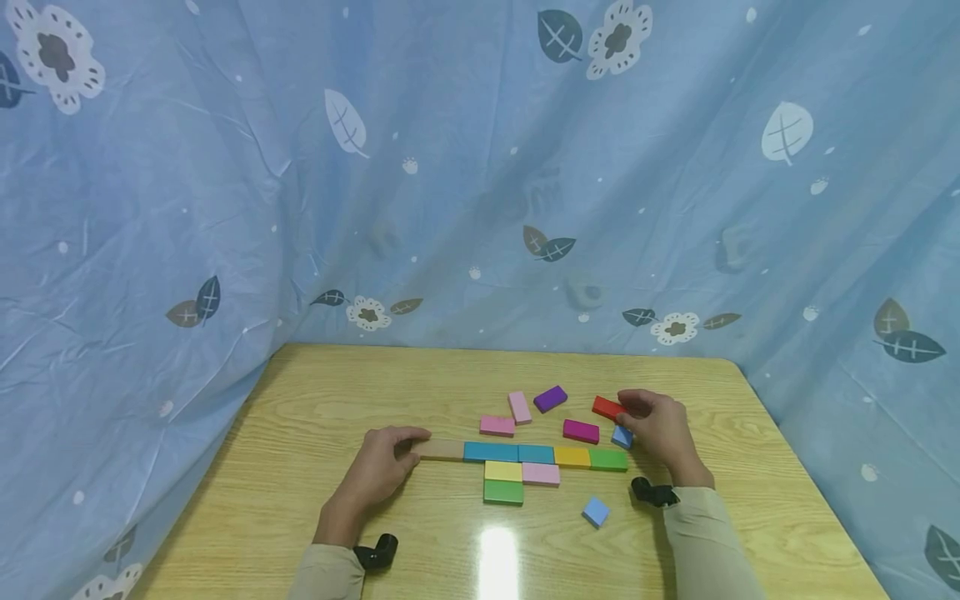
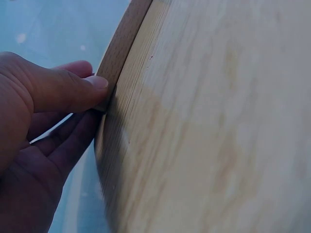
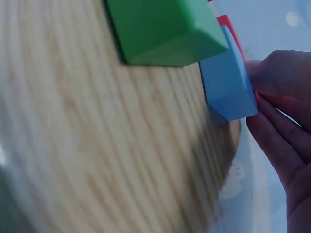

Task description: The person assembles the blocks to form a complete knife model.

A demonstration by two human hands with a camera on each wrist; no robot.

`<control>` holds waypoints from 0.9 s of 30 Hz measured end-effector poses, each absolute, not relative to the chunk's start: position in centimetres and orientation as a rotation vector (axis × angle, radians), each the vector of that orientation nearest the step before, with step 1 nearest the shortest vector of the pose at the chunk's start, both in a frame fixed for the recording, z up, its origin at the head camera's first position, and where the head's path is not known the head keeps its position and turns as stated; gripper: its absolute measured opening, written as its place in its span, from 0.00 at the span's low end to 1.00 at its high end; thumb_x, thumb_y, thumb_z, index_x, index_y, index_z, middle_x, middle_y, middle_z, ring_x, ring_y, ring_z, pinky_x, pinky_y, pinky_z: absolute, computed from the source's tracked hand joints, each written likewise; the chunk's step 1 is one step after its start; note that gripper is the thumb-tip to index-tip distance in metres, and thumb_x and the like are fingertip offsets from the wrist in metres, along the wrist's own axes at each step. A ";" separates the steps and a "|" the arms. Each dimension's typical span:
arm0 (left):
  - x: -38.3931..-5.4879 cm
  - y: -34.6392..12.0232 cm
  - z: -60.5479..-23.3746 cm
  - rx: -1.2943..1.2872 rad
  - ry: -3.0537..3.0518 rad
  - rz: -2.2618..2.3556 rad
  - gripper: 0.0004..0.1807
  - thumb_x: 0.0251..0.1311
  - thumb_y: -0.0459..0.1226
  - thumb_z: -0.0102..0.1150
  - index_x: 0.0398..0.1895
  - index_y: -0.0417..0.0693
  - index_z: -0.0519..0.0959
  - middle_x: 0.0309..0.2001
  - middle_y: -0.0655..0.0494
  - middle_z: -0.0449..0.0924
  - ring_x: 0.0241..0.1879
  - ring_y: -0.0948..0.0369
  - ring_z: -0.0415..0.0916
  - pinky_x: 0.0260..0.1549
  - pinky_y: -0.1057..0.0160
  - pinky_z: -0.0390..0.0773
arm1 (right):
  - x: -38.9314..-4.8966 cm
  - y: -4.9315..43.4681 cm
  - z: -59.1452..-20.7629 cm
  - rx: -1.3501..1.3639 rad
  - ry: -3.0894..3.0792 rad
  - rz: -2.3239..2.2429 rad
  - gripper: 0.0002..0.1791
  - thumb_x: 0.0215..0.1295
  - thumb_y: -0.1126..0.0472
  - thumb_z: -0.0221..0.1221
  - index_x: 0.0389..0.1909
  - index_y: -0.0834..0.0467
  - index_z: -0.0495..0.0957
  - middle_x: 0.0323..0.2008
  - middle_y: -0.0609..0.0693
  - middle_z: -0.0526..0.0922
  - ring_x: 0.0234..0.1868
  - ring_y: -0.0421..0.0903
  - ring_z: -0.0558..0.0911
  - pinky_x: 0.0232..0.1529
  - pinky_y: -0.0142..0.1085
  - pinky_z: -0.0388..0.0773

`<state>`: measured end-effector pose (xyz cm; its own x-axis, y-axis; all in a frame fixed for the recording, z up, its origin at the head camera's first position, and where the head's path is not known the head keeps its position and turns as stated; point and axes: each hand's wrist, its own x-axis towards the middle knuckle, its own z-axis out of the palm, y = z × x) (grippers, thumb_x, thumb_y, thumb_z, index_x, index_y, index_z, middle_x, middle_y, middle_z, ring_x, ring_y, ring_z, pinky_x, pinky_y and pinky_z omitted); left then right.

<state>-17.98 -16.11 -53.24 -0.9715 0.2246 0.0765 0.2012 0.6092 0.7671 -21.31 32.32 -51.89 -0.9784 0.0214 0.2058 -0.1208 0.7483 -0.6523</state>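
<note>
My left hand [image 1: 378,462] pinches the left end of a plain wooden block [image 1: 442,450], thumb on the near side in the left wrist view. That block heads a row running right through a long blue block [image 1: 491,452], a shorter blue block [image 1: 536,454], an orange-yellow block [image 1: 572,457] and a green block [image 1: 609,460]. My right hand [image 1: 663,429] holds the right end of a red block [image 1: 606,407] between thumb and fingers. A small light-blue block [image 3: 226,77] stands beside its thumb, partly hiding the red one in the right wrist view.
Below the row sit a yellow block [image 1: 503,472], a pink block [image 1: 541,474] and another green block [image 1: 503,492]. Behind it lie pink blocks [image 1: 497,426], a purple block [image 1: 551,399] and a magenta block [image 1: 581,431]. Another light-blue block [image 1: 596,512] lies nearer me.
</note>
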 end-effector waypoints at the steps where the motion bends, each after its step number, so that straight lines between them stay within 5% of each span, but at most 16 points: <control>1: -18.0 -16.1 -53.2 0.366 2.794 1.331 0.21 0.67 0.24 0.70 0.59 0.51 0.90 0.60 0.50 0.89 0.66 0.46 0.83 0.69 0.41 0.82 | -21.4 32.4 -52.0 0.081 -2.752 1.046 0.21 0.68 0.68 0.73 0.61 0.67 0.86 0.57 0.65 0.90 0.57 0.64 0.90 0.58 0.58 0.89; 7: -17.9 -16.1 -53.2 0.333 2.783 1.352 0.20 0.67 0.24 0.71 0.58 0.51 0.90 0.59 0.51 0.90 0.66 0.48 0.84 0.68 0.43 0.83 | -21.2 32.8 -52.4 0.077 -2.754 1.039 0.22 0.68 0.68 0.73 0.63 0.66 0.86 0.58 0.64 0.90 0.58 0.63 0.90 0.58 0.53 0.90; 11: -17.9 -16.1 -53.1 0.345 2.787 1.350 0.20 0.67 0.23 0.70 0.58 0.50 0.90 0.59 0.51 0.90 0.66 0.47 0.84 0.68 0.43 0.83 | -20.1 33.3 -52.3 0.035 -2.695 1.061 0.22 0.69 0.65 0.74 0.62 0.64 0.87 0.56 0.63 0.91 0.55 0.61 0.92 0.51 0.30 0.89; 15: -18.0 -16.1 -53.1 0.345 2.786 1.345 0.21 0.67 0.23 0.70 0.58 0.51 0.90 0.60 0.51 0.90 0.66 0.47 0.84 0.69 0.42 0.83 | -18.4 33.6 -51.8 -0.008 -2.623 1.123 0.21 0.69 0.62 0.75 0.61 0.63 0.88 0.54 0.63 0.92 0.50 0.49 0.93 0.44 0.15 0.79; 22: -18.1 -16.1 -53.2 0.340 2.784 1.338 0.21 0.68 0.24 0.69 0.59 0.52 0.90 0.59 0.52 0.90 0.67 0.48 0.83 0.69 0.42 0.82 | -14.8 32.8 -51.2 -0.009 -2.559 1.163 0.20 0.66 0.67 0.76 0.58 0.64 0.89 0.52 0.62 0.93 0.47 0.22 0.86 0.45 0.14 0.82; 27: -18.0 -16.1 -53.1 0.334 2.788 1.334 0.21 0.68 0.24 0.70 0.58 0.52 0.90 0.59 0.52 0.89 0.67 0.48 0.83 0.69 0.42 0.82 | -12.4 31.6 -50.6 0.049 -2.526 1.232 0.18 0.66 0.68 0.76 0.57 0.63 0.90 0.52 0.60 0.93 0.48 0.22 0.86 0.47 0.16 0.84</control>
<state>-18.00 -16.08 -53.12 -0.9764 0.2068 0.0626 0.1785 0.6088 0.7730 -12.42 31.59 -50.63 -0.9453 0.1119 0.3064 -0.1724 0.6258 -0.7606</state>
